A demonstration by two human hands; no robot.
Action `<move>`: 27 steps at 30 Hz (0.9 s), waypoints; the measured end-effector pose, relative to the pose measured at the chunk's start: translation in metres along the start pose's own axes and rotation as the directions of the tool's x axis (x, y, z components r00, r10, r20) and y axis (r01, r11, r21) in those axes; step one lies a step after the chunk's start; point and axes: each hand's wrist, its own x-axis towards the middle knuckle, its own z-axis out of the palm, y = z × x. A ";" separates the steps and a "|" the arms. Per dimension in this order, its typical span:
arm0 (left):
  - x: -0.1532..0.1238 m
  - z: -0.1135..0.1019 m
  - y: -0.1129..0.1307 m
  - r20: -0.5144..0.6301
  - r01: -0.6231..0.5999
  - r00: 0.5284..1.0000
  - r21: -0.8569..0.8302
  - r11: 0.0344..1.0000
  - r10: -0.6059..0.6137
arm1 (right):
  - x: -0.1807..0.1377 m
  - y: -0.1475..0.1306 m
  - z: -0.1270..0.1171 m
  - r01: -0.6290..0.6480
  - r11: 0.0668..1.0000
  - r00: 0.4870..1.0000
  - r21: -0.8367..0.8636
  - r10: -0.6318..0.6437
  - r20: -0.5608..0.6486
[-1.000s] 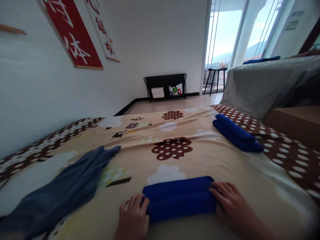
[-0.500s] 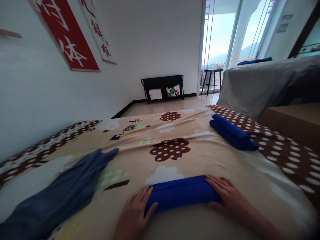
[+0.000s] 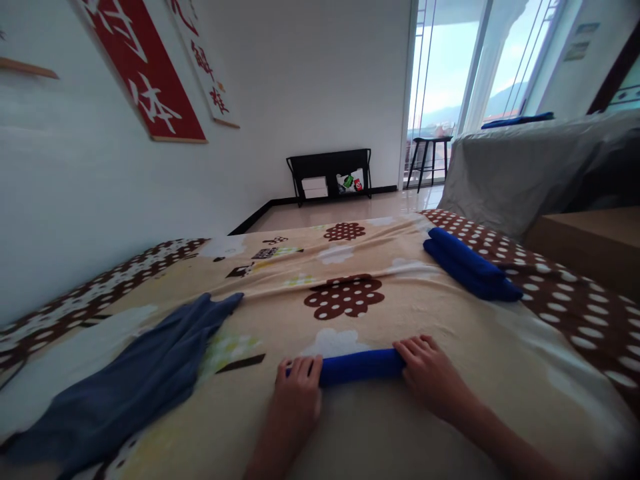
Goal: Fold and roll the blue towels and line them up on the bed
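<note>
Your two hands rest palm down on a blue towel [image 3: 360, 365] lying crosswise on the patterned bed [image 3: 450, 333] just in front of you. Your left hand [image 3: 299, 387] covers its left end and your right hand [image 3: 425, 377] its right end, fingers bent loosely over it, not closed around it. A second ago the towel was a broad flat fold; now it is a thin roll, and your hands sit farther forward. A grey-blue cloth [image 3: 145, 373] lies to the left, and folded blue towels [image 3: 470, 263] lie far right.

The left hand [image 3: 296, 390] and right hand [image 3: 431, 379] are bare, with slim fingers and bare forearms behind them.
</note>
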 end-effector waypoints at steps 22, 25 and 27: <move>0.013 0.038 -0.055 0.097 0.046 0.995 -0.143 0.989 -0.033 | 0.005 0.050 0.006 0.013 0.991 0.995 0.132 -0.026 0.096; 0.016 0.027 -0.060 0.108 0.032 0.994 -0.191 0.981 -0.011 | 0.019 0.056 -0.029 0.053 0.987 0.994 0.150 -0.067 0.091; 0.010 0.020 -0.055 0.120 0.029 0.993 -0.247 0.968 0.001 | 0.029 0.057 -0.070 0.081 0.980 0.993 0.180 -0.096 0.073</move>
